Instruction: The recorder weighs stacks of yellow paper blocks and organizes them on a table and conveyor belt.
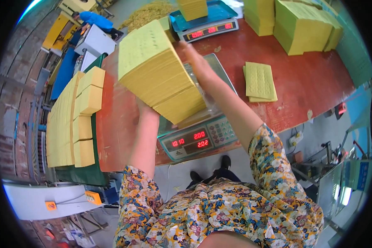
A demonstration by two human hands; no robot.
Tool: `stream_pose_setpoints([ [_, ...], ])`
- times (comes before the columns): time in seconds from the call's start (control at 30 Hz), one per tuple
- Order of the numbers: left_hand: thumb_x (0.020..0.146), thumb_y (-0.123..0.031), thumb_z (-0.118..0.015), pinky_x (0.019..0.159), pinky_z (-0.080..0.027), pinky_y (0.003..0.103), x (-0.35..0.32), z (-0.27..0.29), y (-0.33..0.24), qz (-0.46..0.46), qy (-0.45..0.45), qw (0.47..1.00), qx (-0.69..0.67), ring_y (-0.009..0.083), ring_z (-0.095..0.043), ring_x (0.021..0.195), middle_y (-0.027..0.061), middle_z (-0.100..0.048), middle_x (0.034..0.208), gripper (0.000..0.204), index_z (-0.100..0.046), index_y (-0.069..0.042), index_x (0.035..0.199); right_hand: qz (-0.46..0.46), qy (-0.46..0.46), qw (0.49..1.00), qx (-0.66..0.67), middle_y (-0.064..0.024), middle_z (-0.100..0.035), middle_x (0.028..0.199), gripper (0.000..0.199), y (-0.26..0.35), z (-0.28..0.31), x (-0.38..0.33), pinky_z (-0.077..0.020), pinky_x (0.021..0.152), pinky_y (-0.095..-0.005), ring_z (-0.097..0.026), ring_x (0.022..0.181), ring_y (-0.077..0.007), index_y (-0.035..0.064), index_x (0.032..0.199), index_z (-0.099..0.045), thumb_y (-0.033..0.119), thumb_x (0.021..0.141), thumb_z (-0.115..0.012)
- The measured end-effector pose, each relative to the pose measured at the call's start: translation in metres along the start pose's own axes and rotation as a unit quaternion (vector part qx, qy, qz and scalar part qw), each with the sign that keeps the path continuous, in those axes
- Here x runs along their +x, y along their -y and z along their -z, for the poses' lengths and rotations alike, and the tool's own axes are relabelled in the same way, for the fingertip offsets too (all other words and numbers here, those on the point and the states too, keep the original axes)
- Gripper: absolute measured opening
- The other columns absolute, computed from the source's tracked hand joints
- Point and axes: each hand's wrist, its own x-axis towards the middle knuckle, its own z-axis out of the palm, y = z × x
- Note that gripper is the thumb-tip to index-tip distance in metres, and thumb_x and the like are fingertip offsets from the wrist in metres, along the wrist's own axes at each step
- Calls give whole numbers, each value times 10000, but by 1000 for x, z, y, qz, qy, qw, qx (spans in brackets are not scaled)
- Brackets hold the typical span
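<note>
1. Tall yellow rectangular paper stack (161,82): tilted over near teal-edged digital scale (194,142), red surface (293,87).
2. Left hand (146,108): under stack, fingers hidden, can't confirm grip.
3. Right hand (199,66): fingers extended, along right side.

A head-worn fisheye looks down on the nearby red table (301,78).

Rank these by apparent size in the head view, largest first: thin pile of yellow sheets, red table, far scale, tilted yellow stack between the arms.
1. Red table
2. Tilted yellow stack, perhaps enlarged by being closer to the camera
3. Far scale, partly covered
4. Thin pile of yellow sheets
</note>
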Motion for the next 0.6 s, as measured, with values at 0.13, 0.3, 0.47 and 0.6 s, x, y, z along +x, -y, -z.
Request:
stream_pose_setpoints([
  [0.13, 1053, -489, -486, 1011, -492, 354, -6, -17, -2, 19, -7, 1000, -4, 207, -556, 1258, 72, -577, 1390, 570, -488, -77, 1446, -57, 17, 998, -11, -139, -475, 1533, 757, 5, -12, -8, -337, 1141, -348, -448, 1371, -207, 38, 1545, -413, 613, 1057, -362],
  [0.3, 1082, -513, -358, 1175, -324, 374, -15, -40, -17, 27, -33, 999, 1, 226, -375, 1435, 120, -414, 1562, 678, -333, -25, 1552, -85, -69, 994, 23, -121, -466, 1539, 679, 6, -1, -16, -303, 1161, -366, -421, 1402, -240, 49, 1536, -416, 540, 1069, -365],
  [0.47, 1087, -455, -386, 1244, -200, 396, -54, 54, -30, -179, -95, 953, 227, 272, -244, 1528, 171, -270, 1651, 683, -258, -10, 1590, 34, -168, 981, 92, -170, -512, 1470, 517, 24, 63, -108, -410, 1094, -424, -507, 1354, -297, 25, 1431, -490, 391, 1082, -382],
  [0.6, 1068, -311, -491, 1235, -225, 423, -112, 187, -35, -141, -221, 891, 371, 333, -291, 1509, 213, -317, 1619, 612, -327, 32, 1548, 6, -142, 990, 6, -152, -688, 1056, 383, 1, 31, -231, -524, 929, -390, -669, 964, -245, 2, 1163, -650, 318, 1065, -458],
])
